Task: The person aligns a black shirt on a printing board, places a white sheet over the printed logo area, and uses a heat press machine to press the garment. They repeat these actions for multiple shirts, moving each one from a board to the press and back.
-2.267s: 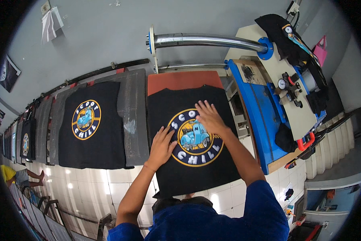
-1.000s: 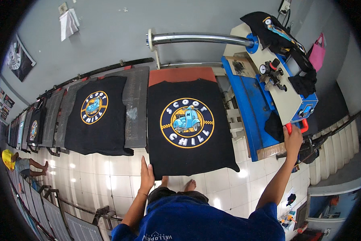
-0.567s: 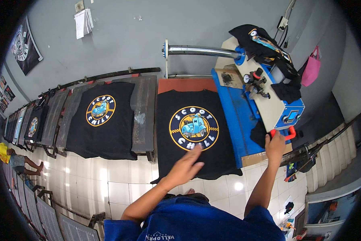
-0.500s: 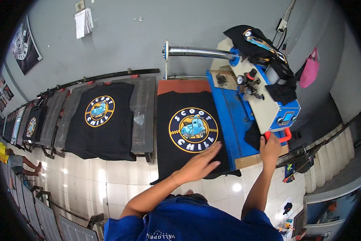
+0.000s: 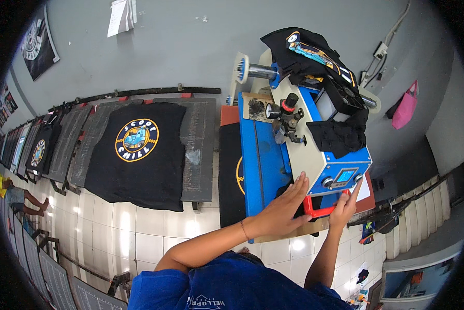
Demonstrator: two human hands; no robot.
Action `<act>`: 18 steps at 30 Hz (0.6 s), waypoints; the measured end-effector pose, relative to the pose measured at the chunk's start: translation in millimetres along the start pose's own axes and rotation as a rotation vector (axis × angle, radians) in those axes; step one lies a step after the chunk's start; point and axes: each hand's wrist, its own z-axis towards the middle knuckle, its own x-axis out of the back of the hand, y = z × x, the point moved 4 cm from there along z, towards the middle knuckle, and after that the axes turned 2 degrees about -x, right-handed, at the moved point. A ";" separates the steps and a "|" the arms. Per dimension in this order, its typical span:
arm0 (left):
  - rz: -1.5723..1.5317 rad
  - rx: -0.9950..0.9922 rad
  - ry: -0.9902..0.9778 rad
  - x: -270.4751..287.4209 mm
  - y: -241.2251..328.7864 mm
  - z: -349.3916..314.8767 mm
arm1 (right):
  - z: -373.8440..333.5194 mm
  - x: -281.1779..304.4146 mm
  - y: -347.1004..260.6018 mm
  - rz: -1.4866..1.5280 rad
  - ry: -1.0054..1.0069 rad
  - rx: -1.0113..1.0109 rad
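Note:
A heat press with a cream housing (image 5: 294,129) and a blue plate (image 5: 258,170) stands over a black T-shirt (image 5: 229,196), covering most of its round print. My left hand (image 5: 281,204) lies with fingers stretched against the housing's near end, beside the red handle (image 5: 320,212). At the handle's right end my right hand (image 5: 341,211) is closed round it, its index finger reaching up toward a knob (image 5: 358,179) on the blue control panel (image 5: 344,176). Another black T-shirt (image 5: 134,175), with a scooter print, lies flat on a grey board to the left.
Grey printing boards (image 5: 198,150) run in a row along the wall. Black printed shirts (image 5: 314,57) are heaped on top of the press. A pressure gauge (image 5: 273,110) juts from the housing. A pink bag (image 5: 405,109) hangs at the right; a person's legs (image 5: 33,202) show far left.
The press head has slid left over the near T-shirt, hiding most of its print. My left hand has gone from above that shirt to the housing; my right hand stays at the handle.

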 end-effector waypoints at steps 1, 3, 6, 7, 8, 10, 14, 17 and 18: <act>0.024 -0.001 -0.007 9.3 -0.6 -10.5 | -5.9 -7.8 -9.4 0.040 0.012 0.014; 0.040 0.001 -0.018 25.4 -2.3 -27.8 | -17.8 -20.4 -25.6 0.115 0.036 0.036; -0.020 -0.028 0.023 43.5 -6.2 -48.0 | -28.6 -34.5 -46.6 0.187 0.040 0.034; -0.008 -0.037 0.020 47.0 -6.6 -52.5 | -32.6 -33.8 -52.9 0.191 0.037 0.031; 0.004 -0.045 0.015 49.6 -8.9 -54.1 | -33.5 -34.5 -54.2 0.201 0.025 0.023; 0.013 -0.044 0.017 54.0 -10.6 -56.0 | -32.5 -36.0 -60.4 0.177 0.016 0.025; -0.032 -0.027 0.035 67.8 -10.1 -60.0 | -30.9 -37.0 -76.3 0.159 -0.005 -0.009; -0.098 -0.058 0.069 81.1 3.8 -72.5 | -30.3 -32.9 -78.1 0.144 -0.044 -0.076; -0.111 -0.056 0.049 83.5 12.5 -85.1 | -32.5 -30.5 -78.2 0.141 -0.043 -0.071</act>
